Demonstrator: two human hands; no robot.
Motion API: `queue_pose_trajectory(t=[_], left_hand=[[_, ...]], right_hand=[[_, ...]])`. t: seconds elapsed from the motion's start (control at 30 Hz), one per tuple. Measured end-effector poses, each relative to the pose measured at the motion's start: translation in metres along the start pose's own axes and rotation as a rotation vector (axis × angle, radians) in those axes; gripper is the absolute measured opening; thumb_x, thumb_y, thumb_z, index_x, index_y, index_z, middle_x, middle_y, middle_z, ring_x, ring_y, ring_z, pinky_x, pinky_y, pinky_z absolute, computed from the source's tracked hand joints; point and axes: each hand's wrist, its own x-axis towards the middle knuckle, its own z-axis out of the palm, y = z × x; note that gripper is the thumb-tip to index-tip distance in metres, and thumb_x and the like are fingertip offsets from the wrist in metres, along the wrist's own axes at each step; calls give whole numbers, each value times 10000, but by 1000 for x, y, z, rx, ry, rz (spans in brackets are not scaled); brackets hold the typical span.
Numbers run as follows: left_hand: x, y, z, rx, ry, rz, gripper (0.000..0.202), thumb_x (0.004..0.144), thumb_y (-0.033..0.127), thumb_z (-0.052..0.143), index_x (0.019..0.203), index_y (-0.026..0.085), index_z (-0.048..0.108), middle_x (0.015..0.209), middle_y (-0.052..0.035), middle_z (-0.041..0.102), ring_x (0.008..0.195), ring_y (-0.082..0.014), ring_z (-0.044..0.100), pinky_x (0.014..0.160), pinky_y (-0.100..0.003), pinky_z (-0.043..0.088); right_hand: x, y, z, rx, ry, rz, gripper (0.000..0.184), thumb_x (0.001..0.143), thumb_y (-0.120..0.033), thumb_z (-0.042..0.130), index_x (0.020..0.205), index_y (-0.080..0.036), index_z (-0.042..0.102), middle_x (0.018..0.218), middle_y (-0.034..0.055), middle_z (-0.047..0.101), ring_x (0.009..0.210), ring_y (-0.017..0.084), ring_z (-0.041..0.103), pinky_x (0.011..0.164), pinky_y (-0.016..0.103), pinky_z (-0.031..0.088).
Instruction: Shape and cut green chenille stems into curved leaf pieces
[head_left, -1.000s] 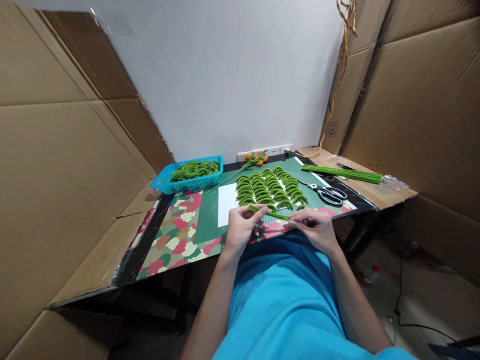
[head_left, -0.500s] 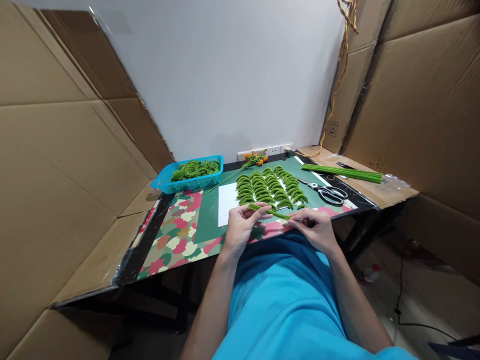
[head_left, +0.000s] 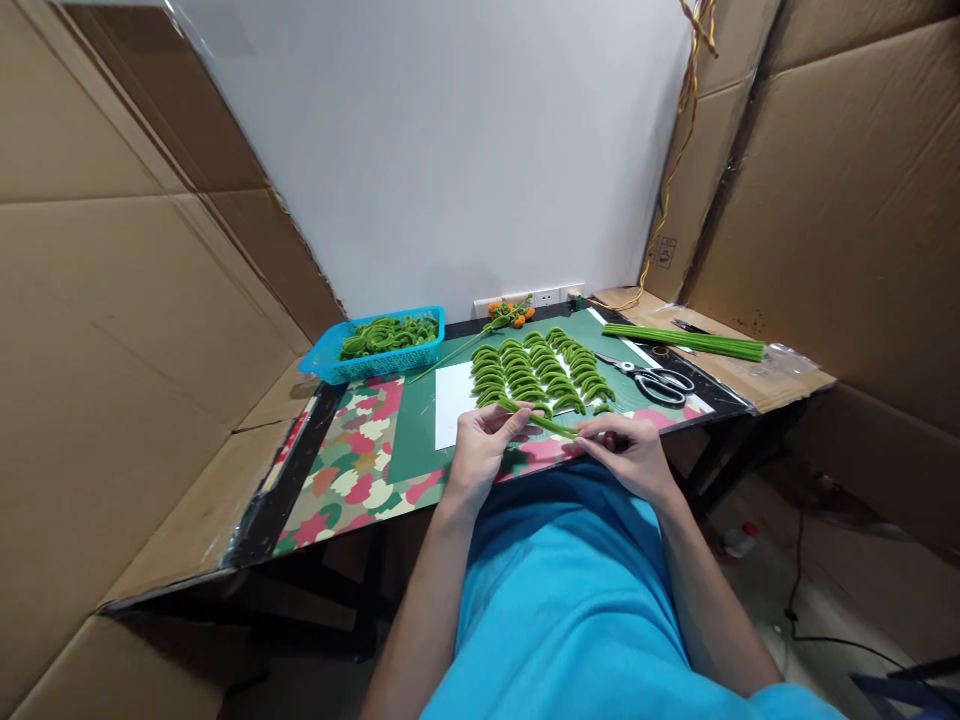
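Both my hands grip one green pipe cleaner (head_left: 541, 421) above the table's near edge. My left hand (head_left: 480, 452) pinches its left end and my right hand (head_left: 628, 451) pinches its right end. Just beyond them, several rows of bent green pipe cleaner pieces (head_left: 541, 372) lie on the white sheet (head_left: 451, 403) and the green mat (head_left: 420, 420).
A blue basket (head_left: 379, 347) of green curled pieces stands at the back left. Black scissors (head_left: 651, 379) lie to the right of the rows, a bundle of straight green pipe cleaners (head_left: 684, 342) beyond them. A small orange flower stem (head_left: 508, 317) lies near the wall. Cardboard panels stand on both sides.
Hands hold the same pipe cleaner, shifted slightly up and away from me. The view has tilted a little; nothing on the table has moved.
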Motion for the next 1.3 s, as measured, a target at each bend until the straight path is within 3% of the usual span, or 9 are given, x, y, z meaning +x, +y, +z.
queue_pose_trajectory(t=[0.3,0.53,0.77,0.87,0.97,1.2,1.3], left_hand=[[0,1,0,0,9,-23,533,717,547,938,967,92,820,1015,-158,846,833,-245,828,834,-350,699],[-2,3,2,-10,55,-18,543,716,558,934,981,96,826,1036,-163,845,864,-244,827,858,-353,699],[-1,2,2,-16,69,-29,562,681,564,952,954,91,821,1010,-162,846,863,-247,828,849,-356,701],[-1,1,3,-21,76,-26,545,676,542,963,943,88,822,988,-151,847,834,-239,827,851,-354,703],[-1,1,3,-24,82,-34,554,663,541,971,941,87,821,974,-145,848,830,-241,828,869,-370,706],[0,-1,0,-45,96,-36,573,667,552,965,970,89,816,997,-157,847,864,-250,830,878,-382,710],[-1,-1,0,-47,99,-27,545,687,532,959,979,94,820,1015,-154,847,862,-237,828,866,-362,709]], right_hand=[[0,1,0,-21,-13,0,89,953,-284,775,920,-209,809,987,72,840,640,153,654,530,277,462],[0,-1,0,-20,56,57,221,897,-369,841,1049,-209,829,847,44,794,543,121,559,492,259,461],[0,-1,2,10,115,92,196,872,-381,861,969,-211,849,735,25,745,498,113,479,451,262,404],[0,1,3,5,153,73,163,877,-370,862,928,-216,852,766,41,776,525,129,527,471,271,424],[-1,1,2,-12,141,65,169,884,-383,857,910,-216,850,798,55,794,564,150,579,492,280,446],[0,-2,1,27,115,111,218,851,-414,882,920,-213,837,635,-5,649,508,121,465,462,271,387],[1,-3,0,33,102,98,201,847,-394,884,922,-213,838,664,3,681,511,121,475,470,276,391]])
